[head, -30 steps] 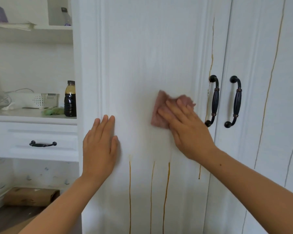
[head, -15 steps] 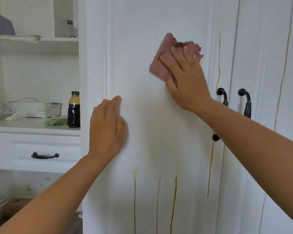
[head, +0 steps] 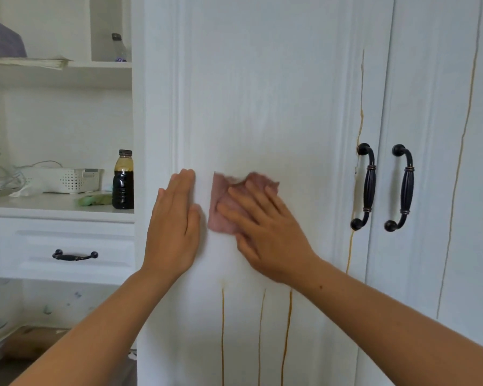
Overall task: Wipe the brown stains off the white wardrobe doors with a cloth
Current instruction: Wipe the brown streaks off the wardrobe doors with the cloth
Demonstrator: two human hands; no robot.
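My right hand (head: pixel 265 232) presses a pinkish-brown cloth (head: pixel 221 201) flat against the left white wardrobe door (head: pixel 262 93), fingers straight and spread; hand and cloth are blurred. My left hand (head: pixel 173 227) rests flat on the same door, just left of the cloth. Three brown drip lines (head: pixel 222 330) run down the door below my hands. A further brown streak (head: pixel 360 118) follows that door's right edge. The right door (head: pixel 430 79) carries another long brown streak (head: pixel 463 151).
Two black handles (head: pixel 368 188) (head: pixel 404 188) sit where the doors meet. On the left, an open shelf (head: pixel 25 203) holds a dark bottle (head: pixel 123 181), a white basket (head: pixel 64 179), cables and a green rag. Under it is a drawer with a black pull (head: pixel 75 256).
My right hand slid the cloth down the door from high up to mid height, beside my left hand. The left hand stayed flat on the door.
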